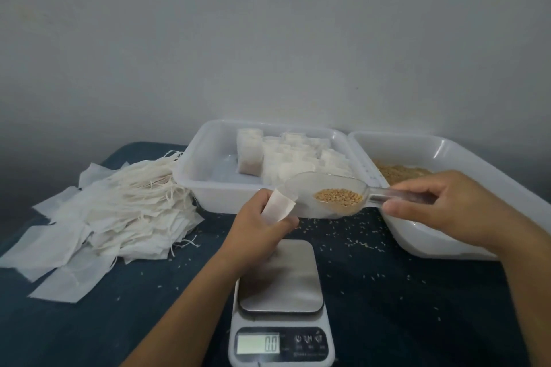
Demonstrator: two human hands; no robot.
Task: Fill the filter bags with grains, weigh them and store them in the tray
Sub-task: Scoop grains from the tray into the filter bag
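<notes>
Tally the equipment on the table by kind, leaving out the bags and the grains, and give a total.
White plastic trays: 2, one holding filled bags, one holding grain
Clear plastic scoop, loaded with grain: 1
White digital kitchen scale with a steel platform, reading 0.0: 1
Total: 4
</notes>
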